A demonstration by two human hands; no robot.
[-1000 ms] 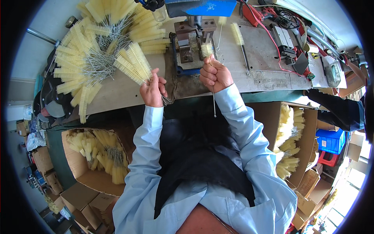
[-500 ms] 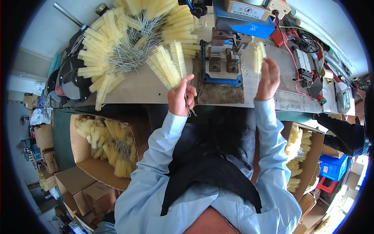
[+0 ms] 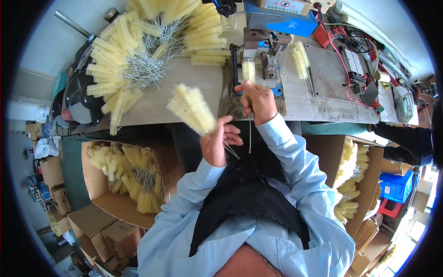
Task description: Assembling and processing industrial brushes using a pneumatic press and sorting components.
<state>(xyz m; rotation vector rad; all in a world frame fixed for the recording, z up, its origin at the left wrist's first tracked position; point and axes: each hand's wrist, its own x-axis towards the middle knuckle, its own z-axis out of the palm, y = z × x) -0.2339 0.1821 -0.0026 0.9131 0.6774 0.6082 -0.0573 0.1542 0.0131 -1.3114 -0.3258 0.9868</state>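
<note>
A bunch of bottle brushes [image 3: 190, 108] with pale yellow bristles fans up from my left hand [image 3: 218, 142], which is closed around their wire stems. The looped ends of the wires stick out below that hand. My right hand [image 3: 259, 100] pinches a single bottle brush [image 3: 248, 71], its bristles pointing away from me and its wire loop hanging toward my lap. This brush is in front of the metal fixture [image 3: 265, 67] with the blue base frame. To the right of the fixture, a few more brushes [image 3: 301, 61] lie on the table with their wires toward me.
A large heap of brushes [image 3: 110, 55] covers the table's left side, wires inward. Cardboard boxes of brushes stand on the left [image 3: 122, 210] and right [image 3: 371, 184] below the table edge. Red tools [image 3: 323, 34] and cables lie at the right. A grinder-like black machine [image 3: 76, 104] sits far left.
My right hand has moved left from the brushes beside the fixture and now holds one brush in front of it. My left hand's bunch has tilted further left and shifted slightly nearer me.
</note>
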